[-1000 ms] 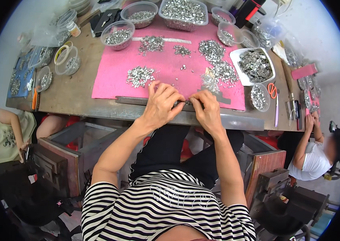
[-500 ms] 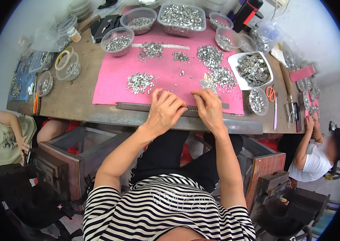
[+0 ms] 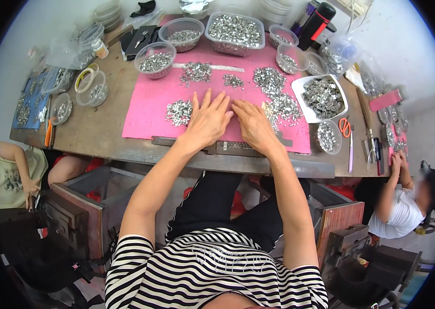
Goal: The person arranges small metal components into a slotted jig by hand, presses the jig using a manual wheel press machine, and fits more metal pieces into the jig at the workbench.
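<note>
My left hand (image 3: 208, 121) lies palm down on the pink mat (image 3: 143, 110), fingers stretched forward and slightly spread. A pile of small silvery metal pieces (image 3: 179, 113) is just left of it. My right hand (image 3: 254, 125) rests beside it, fingers extended and leaning toward the left one. To its right is a larger pile of metal pieces (image 3: 285, 107). Below both wrists, along the mat's front edge, runs a narrow dark metal bar (image 3: 168, 140) with a row of small metal pieces (image 3: 235, 146) in its middle. Whatever lies under my palms is hidden.
Plastic tubs of metal pieces (image 3: 235, 33) line the back. A white tray (image 3: 297, 88), orange-handled scissors (image 3: 344, 126) and a small tub (image 3: 329, 137) stand right. Seated people are at the far left (image 3: 14, 170) and far right (image 3: 400, 208).
Both hands have moved forward from the metal bar onto the mat. Their bent fingers have straightened out, and the row of pieces in the bar is now more exposed.
</note>
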### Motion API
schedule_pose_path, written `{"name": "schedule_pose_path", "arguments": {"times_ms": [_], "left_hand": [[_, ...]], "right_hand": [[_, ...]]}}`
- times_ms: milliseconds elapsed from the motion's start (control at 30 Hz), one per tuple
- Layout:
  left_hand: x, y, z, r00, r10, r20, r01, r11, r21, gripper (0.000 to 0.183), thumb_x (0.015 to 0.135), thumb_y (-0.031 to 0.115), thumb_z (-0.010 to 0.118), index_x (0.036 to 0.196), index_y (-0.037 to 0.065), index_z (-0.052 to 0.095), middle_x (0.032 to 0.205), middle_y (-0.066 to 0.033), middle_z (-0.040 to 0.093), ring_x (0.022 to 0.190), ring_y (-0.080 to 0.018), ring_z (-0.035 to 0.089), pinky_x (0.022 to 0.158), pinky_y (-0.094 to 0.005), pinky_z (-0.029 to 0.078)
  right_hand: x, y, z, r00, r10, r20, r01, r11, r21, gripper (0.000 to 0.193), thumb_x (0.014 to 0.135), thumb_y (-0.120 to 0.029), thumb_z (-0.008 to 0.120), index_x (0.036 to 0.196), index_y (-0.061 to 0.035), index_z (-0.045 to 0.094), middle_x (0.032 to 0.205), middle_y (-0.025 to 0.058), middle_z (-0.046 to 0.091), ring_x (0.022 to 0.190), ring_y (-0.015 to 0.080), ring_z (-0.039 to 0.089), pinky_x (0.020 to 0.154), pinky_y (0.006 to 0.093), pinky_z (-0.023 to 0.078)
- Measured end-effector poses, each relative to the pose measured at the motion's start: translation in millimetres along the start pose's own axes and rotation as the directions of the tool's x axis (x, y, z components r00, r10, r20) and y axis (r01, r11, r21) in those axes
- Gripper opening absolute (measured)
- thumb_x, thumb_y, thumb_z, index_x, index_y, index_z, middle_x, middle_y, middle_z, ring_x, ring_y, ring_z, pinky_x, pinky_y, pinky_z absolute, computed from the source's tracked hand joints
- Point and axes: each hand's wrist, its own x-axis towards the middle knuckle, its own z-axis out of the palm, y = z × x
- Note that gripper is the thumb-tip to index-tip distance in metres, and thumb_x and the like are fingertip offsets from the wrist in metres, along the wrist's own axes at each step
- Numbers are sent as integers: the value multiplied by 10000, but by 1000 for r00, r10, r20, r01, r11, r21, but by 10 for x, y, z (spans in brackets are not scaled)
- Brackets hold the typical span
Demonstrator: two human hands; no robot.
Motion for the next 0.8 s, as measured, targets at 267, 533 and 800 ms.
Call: {"name": "schedule_pose_path", "arguments": {"times_ms": [267,533,800], "left_hand": [[-313,250,-123,961,193,198,-168,976,-138,498,1056,306,473,1449,4,517,1546,-124,476,1479,-467,297,1175,-733,98],[-524,58,-432,961,109,255,-70,985,-158,446,1070,356,470,1367,65,631,1491,-49,559,1490,-448,294,1163,-750,62],[-275,43,-342,994,105,-20,-107,983,-152,223,914,215,692,1106,122,760,1177,-44,681,1258,-333,512,1152,-701,172]], "right_hand": [[-409,-100,-443,996,37,86,-47,991,125,294,928,-12,596,1212,4,671,1278,166,665,1205,340,607,1068,450,424],[-382,-21,-529,973,221,-71,-191,937,293,166,907,-10,641,1056,11,711,958,169,687,907,345,666,796,411,523],[-274,70,-257,957,236,-172,-201,960,197,127,893,-18,665,1001,-8,732,853,138,638,800,298,641,724,388,505]]}}
